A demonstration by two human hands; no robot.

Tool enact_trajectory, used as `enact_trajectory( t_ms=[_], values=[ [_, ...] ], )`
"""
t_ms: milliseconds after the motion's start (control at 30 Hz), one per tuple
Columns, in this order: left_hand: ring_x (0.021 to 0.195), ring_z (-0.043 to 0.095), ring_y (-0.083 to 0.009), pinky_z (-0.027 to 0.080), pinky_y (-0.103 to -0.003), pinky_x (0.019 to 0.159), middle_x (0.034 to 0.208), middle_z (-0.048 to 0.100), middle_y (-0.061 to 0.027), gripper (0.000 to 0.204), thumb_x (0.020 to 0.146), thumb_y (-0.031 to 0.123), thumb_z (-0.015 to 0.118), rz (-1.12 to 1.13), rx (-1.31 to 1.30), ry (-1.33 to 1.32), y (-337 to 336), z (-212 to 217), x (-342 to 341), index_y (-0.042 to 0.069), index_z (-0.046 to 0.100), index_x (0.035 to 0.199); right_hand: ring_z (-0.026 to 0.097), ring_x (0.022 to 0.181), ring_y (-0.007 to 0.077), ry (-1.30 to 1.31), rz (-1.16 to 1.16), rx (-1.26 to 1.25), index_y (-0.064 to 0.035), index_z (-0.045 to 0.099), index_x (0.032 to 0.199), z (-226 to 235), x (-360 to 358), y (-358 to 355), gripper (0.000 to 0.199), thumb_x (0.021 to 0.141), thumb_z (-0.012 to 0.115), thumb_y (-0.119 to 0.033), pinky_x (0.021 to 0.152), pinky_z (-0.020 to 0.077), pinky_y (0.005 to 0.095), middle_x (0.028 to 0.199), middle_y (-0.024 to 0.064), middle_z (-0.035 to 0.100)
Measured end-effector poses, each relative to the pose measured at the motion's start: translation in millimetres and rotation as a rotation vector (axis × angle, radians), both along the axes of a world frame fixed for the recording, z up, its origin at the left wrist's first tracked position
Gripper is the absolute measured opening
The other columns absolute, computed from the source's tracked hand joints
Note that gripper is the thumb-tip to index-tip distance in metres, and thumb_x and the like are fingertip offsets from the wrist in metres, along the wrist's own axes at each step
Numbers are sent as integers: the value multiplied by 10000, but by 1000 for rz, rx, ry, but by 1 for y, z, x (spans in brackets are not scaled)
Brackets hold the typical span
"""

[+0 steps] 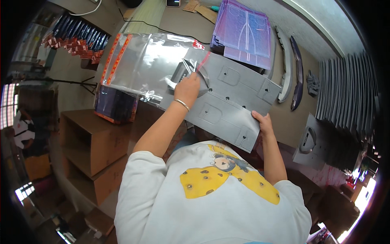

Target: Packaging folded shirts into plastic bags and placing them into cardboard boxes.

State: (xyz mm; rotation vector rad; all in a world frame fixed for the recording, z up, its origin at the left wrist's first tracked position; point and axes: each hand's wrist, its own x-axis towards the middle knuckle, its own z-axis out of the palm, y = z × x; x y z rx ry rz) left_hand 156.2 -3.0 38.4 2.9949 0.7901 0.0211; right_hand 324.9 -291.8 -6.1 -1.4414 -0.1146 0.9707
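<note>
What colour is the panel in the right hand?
Grey; the panel shows best in the head view.

A grey-beige table (183,22) carries clear plastic bags (138,69), a purple-blue stack (243,34), curved strips (287,65) and cardboard pieces (206,13).

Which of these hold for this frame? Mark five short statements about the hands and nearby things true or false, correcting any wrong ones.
1. The right hand holds the grey panel. True.
2. The bangle is on the right wrist. False: the bangle is on the left wrist.
3. Clear plastic extends left of the grey panel. True.
4. The purple-blue stack is nearer the person than the grey panel. False: the purple-blue stack lies beyond it.
5. The person's shirt is black. False: the shirt is mostly white.
</note>
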Motion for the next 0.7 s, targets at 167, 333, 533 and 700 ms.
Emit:
enact_trajectory(
  t_ms=[167,333,533,700],
  values=[
    [768,634,-257,547,-378,634,1269,508,-62,282,834,65,504,48,-28,-68,-2,4,-3,42,564,1109,615,916,198,-31,-21,-8,11,483,1211,6,-3,9,550,744,737,-133,826,506,335,1048,104,616],
    [775,648,-276,543,-398,640,1440,382,-37,430,833,54,479,-48,-142,1,4,13,-4,33,480,1263,616,910,204,-39,-34,-73,22,483,1207,19,-7,21,544,744,731,-120,819,510,334,1050,111,615],
    [763,652,-299,536,-414,638,1476,326,-35,469,825,33,459,-68,-270,-48,7,11,-13,34,448,1294,609,897,192,-100,-12,-39,51,510,1161,29,-16,42,502,742,730,-117,807,507,332,1038,114,613],
    [745,647,-345,527,-438,634,1450,365,-69,537,828,45,452,43,-315,15,33,15,-30,35,362,1357,622,788,187,-89,-52,-195,83,536,1113,53,-35,70,458,749,726,-119,751,511,301,1008,112,619]
  ],
)
